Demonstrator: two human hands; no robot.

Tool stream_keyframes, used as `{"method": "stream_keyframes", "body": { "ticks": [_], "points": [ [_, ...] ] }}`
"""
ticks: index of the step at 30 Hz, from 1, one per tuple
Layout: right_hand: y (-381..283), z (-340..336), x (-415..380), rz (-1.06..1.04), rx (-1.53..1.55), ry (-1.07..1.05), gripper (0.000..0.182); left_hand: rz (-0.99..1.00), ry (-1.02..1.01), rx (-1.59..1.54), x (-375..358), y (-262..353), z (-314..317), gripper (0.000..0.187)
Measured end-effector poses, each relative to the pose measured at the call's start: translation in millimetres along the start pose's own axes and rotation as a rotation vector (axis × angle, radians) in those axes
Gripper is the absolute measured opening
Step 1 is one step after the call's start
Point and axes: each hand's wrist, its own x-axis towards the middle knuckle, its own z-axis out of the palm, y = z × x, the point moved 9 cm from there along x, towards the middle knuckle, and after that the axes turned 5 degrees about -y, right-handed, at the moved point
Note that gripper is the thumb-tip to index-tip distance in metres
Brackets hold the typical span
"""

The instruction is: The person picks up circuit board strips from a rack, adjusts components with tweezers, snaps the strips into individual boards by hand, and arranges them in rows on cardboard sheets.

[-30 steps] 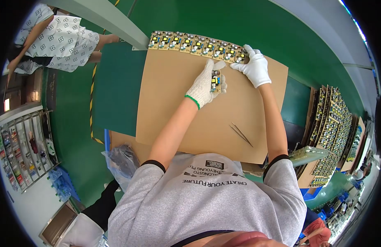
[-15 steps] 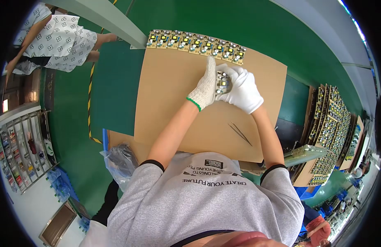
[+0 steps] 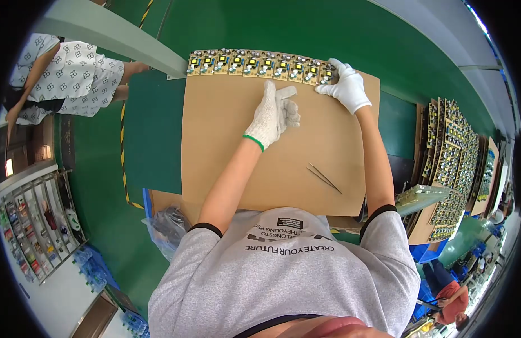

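My right hand point(image 3: 347, 89), in a white glove, grips a small circuit board point(image 3: 326, 74) at the right end of a row of similar circuit boards point(image 3: 251, 65). Fingers at its far edge and thumb at its near edge hold this board against the row. My left hand point(image 3: 273, 115), in a cream knit glove with a green cuff, hovers over the cardboard sheet point(image 3: 243, 174) below the row. It is empty, with the thumb apart and the fingers loosely bent. A pair of tweezers point(image 3: 324, 178) lies on the cardboard nearer to me.
A grey post point(image 3: 111, 36) rises at the table's far left corner. Racked sheets of circuit boards point(image 3: 449, 163) stand at the right. A plastic bag point(image 3: 169, 225) sits at the near left. One person in a patterned skirt point(image 3: 83, 76) is at left, another in red point(image 3: 453, 304) at lower right.
My right hand has carried the circuit board from between both hands to the right end of the row. My left hand has let go and stays lower, slightly left.
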Motion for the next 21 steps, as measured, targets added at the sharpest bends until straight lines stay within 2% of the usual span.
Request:
{"method": "stream_keyframes", "body": {
  "ticks": [5, 10, 13, 15, 16, 18, 20, 21],
  "points": [
    [-2, 2, 3, -0.012, -0.028, -0.029, 0.083, -0.008, 0.005, -0.018, -2, 1, 0, 0.079],
    [-11, -5, -10, -0.131, -0.126, 0.025, 0.085, 0.000, -0.038, -0.013, -1, -3, 6, 0.078],
    [-1, -22, -53, 0.040, -0.159, 0.090, 0.089, -0.018, -0.046, -0.020, -5, -3, 10, 0.076],
    [-13, -34, -95, -0.081, -0.095, 0.217, 0.089, -0.030, -0.092, -0.002, -3, -7, 10, 0.076],
    [-16, -44, -119, -0.055, -0.106, 0.240, 0.089, -0.005, -0.081, -0.011, -3, -4, 8, 0.075],
    [-23, -74, -177, -0.036, 0.071, 0.249, 0.080, -0.010, -0.079, 0.002, -6, -2, 14, 0.076],
    [-15, -109, -240, 0.088, 0.368, 0.279, 0.062, -0.003, -0.020, 0.001, -8, -3, 13, 0.076],
    [6, -128, -277, 0.198, 0.541, 0.439, 0.054, -0.019, -0.037, 0.007, -7, -5, 15, 0.076]
  ]
}}
